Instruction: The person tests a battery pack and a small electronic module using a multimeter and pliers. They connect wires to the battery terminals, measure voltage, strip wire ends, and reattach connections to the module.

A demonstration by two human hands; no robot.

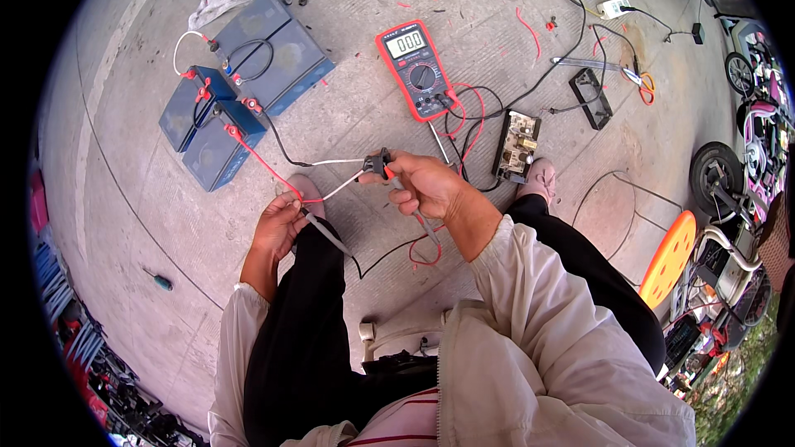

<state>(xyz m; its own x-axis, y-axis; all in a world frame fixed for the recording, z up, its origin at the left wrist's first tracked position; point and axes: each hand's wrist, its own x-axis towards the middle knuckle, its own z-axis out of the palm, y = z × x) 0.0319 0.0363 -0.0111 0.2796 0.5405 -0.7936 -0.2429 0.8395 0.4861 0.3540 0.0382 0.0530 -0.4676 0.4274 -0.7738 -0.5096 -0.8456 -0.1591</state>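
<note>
My left hand (280, 225) is closed, pinching a dark grey test probe (330, 233) at the spot where a red wire (267, 167) joins a white one. My right hand (426, 185) grips a small black connector (378, 163), with a second test probe (426, 228), red near its tip, held against it. White wires run into the connector. Further off lies a red-framed multimeter (416, 70), its screen lit. At the left, several blue-grey batteries (277, 58) are linked by short cables, and the red wire leads from a terminal on the nearest one.
To the right lie an open circuit board in a black case (518, 146), an empty black case half (590, 99), orange-handled scissors (647, 88) and a white power strip (614, 7). An orange stool (667, 260) stands at the right, a screwdriver (162, 282) lies far left.
</note>
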